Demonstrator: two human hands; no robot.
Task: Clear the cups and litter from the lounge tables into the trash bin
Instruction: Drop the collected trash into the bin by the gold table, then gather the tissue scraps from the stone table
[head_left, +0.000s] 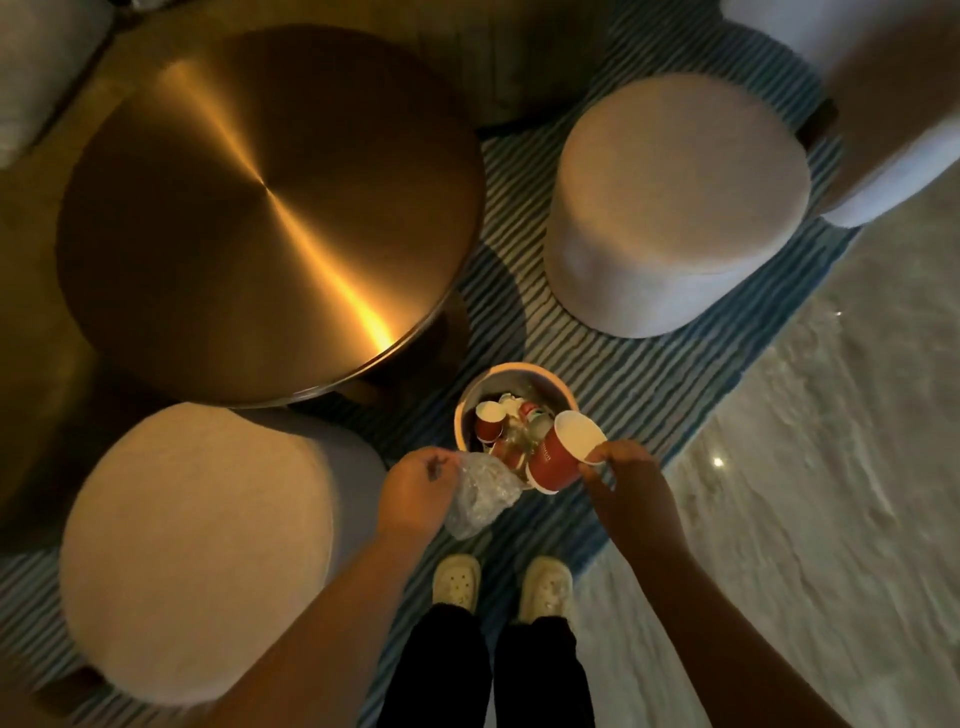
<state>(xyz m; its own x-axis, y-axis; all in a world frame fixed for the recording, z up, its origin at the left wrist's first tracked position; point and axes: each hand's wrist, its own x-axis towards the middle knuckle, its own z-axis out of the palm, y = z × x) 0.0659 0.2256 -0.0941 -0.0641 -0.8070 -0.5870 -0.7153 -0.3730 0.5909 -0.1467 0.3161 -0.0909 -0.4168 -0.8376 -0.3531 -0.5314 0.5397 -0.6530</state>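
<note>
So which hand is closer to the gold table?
Left. The left hand, gripping crumpled plastic, is just off the table; the right hand, holding a red cup, is farther, past the trash bin.

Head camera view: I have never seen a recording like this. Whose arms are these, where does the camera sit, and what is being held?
There is no machine here. A person wears the camera on their head, so you look down along their own arms to their shoes. The left hand grips a crumpled clear plastic wrapper. The right hand pinches a red paper cup by its rim and holds it tilted over the small round trash bin. The bin stands on the striped rug and already holds more red cups and litter. Nearby are a round brass table and two padded stools.
</note>
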